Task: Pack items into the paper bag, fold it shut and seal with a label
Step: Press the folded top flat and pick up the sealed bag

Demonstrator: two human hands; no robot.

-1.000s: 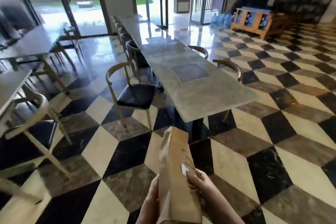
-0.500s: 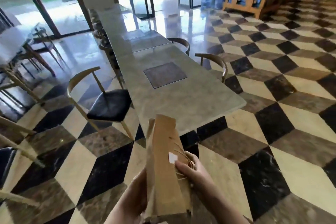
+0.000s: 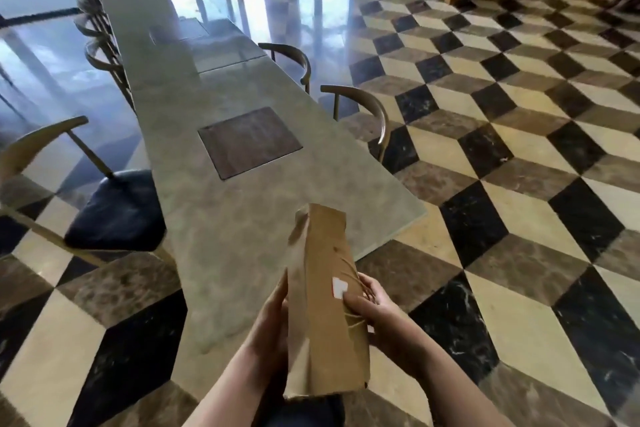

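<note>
Room: dining hall with a checkered marble floor (image 3: pixel 519 218), glass doors far ahead of the hands.
Chair (image 3: pixel 104 208): dark seat, wooden frame, well to the left of the left hand and beyond it.
Desk (image 3: pixel 221 218): long pale stone top with a dark square inset (image 3: pixel 249 141); its near end lies beyond the hands and under the bag's far end.
Left hand (image 3: pixel 272 319): flat against the bag's left side, fingers straight as far as they show; it supports and does not curl round.
Paper bag (image 3: pixel 322 305): held in the air between the two hands, lying long, its far end over the desk's near corner. Brown kraft paper, creased, its sides pressed close; twine handles lie against its right face. Whether the far end is folded shut cannot be told.
Label (image 3: pixel 338 287): small white patch on the bag's upper right face, just beside the right thumb.
Right hand (image 3: pixel 372 305): grips the bag's right edge, fingers curled round paper and twine, thumb on top.
Curved-back chairs (image 3: pixel 363 114): tucked at the desk's right edge, far beyond the right hand.
Step, judged: setting the sealed bag down or pressing the label firm.
Method, judged: brace with the left palm, rub the thumb across the whole label, keep the fold flat.
</note>
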